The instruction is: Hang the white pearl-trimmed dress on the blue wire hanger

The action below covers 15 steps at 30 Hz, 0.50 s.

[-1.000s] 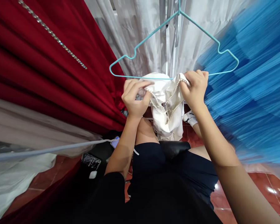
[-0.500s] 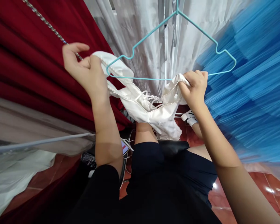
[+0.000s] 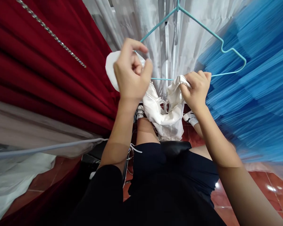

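A white garment (image 3: 172, 121) with pearl-like beaded edges and lacing hangs in front of me. On its right side, my right hand (image 3: 196, 86) is closed around the beaded edge. My left hand (image 3: 133, 72) is blurred, in front of the left side of a light blue hanger (image 3: 204, 26). Its fingers are half curled, thumb apart from them, and I see nothing pinched between them. Behind this hand a wide white strap (image 3: 112, 70) loops near the hanger's left end, which is hidden. The hanger's bottom bar passes behind both hands.
A deep red curtain (image 3: 68, 81) with a chain of beads (image 3: 54, 36) fills the left. Blue tulle (image 3: 252, 100) spreads on the right. White drapes (image 3: 134, 22) hang behind the hanger. A pale bar (image 3: 61, 145) crosses at lower left, above red floor tiles (image 3: 266, 188).
My left hand has moved right, away from the bead chain and across the hanger's left shoulder. The garment's left side has bunched rightward. The hanger has shifted slightly; my right hand keeps its grip.
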Available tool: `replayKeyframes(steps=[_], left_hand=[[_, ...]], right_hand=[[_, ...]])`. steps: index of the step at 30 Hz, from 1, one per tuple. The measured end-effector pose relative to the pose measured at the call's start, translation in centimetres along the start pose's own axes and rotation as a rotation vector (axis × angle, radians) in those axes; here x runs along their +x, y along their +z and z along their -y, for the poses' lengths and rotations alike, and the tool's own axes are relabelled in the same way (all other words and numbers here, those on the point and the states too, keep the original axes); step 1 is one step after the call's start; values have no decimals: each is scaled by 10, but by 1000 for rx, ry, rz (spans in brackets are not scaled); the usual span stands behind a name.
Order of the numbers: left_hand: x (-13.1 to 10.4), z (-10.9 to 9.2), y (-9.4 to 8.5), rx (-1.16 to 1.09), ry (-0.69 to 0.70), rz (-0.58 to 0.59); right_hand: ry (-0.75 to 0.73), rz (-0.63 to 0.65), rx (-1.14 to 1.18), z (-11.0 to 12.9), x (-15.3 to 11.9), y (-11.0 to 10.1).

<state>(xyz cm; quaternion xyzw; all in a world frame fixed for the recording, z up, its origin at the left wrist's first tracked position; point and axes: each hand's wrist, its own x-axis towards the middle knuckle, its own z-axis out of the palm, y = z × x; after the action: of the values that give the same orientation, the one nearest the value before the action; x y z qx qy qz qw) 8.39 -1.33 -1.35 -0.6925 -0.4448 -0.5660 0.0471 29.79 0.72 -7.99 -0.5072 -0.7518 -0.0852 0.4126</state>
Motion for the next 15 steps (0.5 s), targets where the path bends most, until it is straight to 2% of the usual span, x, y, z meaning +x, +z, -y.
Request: replayKeyframes(steps=[3,6,11,13,15], left_hand=[[-18,-15,20,11,36,137],[-33,-16,39,53,-9,280],[-36,-6,47,57,-86,368],[-33,-7,45,56,-95,366],[-30,-9,45,62,-104,356]], right_hand=[[14,-7,-9,-1,0,3],[15,10,-21,-1,0,0],[-132,94,58,2,-1,-27],[-181,-38,96,-4,-5,-37],[-175,-303,94,-21,-10,-43]])
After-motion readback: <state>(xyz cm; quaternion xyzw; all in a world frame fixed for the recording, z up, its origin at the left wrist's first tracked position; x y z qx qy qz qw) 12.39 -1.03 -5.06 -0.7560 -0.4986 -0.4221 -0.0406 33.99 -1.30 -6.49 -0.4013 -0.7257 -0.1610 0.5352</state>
